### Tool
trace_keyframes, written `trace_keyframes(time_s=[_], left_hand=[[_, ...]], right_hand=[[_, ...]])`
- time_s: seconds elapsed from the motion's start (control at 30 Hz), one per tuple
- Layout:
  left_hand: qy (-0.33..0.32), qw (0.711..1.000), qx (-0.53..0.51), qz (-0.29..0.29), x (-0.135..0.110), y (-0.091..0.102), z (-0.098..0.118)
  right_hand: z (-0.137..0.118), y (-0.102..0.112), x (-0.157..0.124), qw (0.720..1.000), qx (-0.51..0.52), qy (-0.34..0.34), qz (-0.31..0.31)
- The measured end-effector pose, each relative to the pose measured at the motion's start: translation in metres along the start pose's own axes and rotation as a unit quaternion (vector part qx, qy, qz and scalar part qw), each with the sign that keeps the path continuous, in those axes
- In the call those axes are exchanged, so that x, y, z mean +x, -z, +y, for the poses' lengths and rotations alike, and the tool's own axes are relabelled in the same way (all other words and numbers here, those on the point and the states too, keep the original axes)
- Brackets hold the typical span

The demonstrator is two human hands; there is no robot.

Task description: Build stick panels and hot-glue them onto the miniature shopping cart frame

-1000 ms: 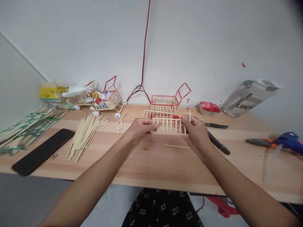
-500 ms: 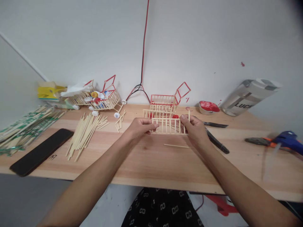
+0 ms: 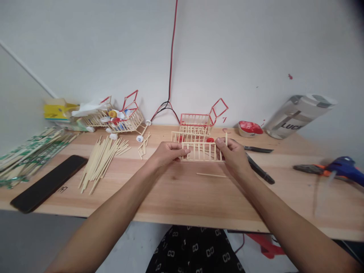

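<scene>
A small basket frame of pale wooden sticks (image 3: 201,151) is held between both my hands, above the middle of the table. My left hand (image 3: 170,152) pinches its left end between thumb and fingers. My right hand (image 3: 231,151) grips the right end, where one short stick (image 3: 226,138) stands upright by the thumb. Behind the frame is a miniature shopping cart (image 3: 196,120) of sticks with a red rim and a red handle. A single loose stick (image 3: 211,175) lies on the table just below the frame.
Left of my hands lie a pile of sticks (image 3: 98,163), a black slab (image 3: 49,184) and wrapped chopsticks (image 3: 31,151). Another small cart (image 3: 127,120) stands behind them. To the right are a red-stained bowl (image 3: 250,129), a black knife (image 3: 260,168), pliers (image 3: 308,169) and a blue glue gun (image 3: 345,167).
The whole view has shifted very slightly. Both hands keep the same hold on the stick frame, with no other visible change.
</scene>
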State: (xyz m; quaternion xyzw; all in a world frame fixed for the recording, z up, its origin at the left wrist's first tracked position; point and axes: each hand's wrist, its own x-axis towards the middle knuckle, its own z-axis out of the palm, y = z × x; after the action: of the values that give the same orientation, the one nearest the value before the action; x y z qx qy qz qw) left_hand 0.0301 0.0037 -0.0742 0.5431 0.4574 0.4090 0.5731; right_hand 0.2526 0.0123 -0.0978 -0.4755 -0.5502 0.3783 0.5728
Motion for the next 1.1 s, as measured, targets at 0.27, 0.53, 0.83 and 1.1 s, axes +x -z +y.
trace_keyframes(time_s=[0.27, 0.53, 0.83, 1.1], left_hand=[[-0.001, 0.998, -0.056, -0.002, 0.0001, 0.0049, 0.0034], [0.012, 1.000, -0.006, -0.002, -0.0006, 0.0011, 0.0001], [0.013, 0.999, 0.031, 0.001, -0.0015, 0.0010, -0.0016], [-0.004, 1.000, 0.019, -0.012, 0.0001, 0.0035, -0.0006]], right_hand=[[0.0054, 0.0043, 0.0028, 1.000, 0.015, -0.007, 0.012], [0.0055, 0.0027, 0.0025, 1.000, 0.014, -0.003, 0.017], [0.0013, 0.0012, 0.0002, 1.000, 0.006, -0.004, 0.006], [0.0041, 0.0005, 0.0012, 1.000, 0.025, -0.009, 0.013]])
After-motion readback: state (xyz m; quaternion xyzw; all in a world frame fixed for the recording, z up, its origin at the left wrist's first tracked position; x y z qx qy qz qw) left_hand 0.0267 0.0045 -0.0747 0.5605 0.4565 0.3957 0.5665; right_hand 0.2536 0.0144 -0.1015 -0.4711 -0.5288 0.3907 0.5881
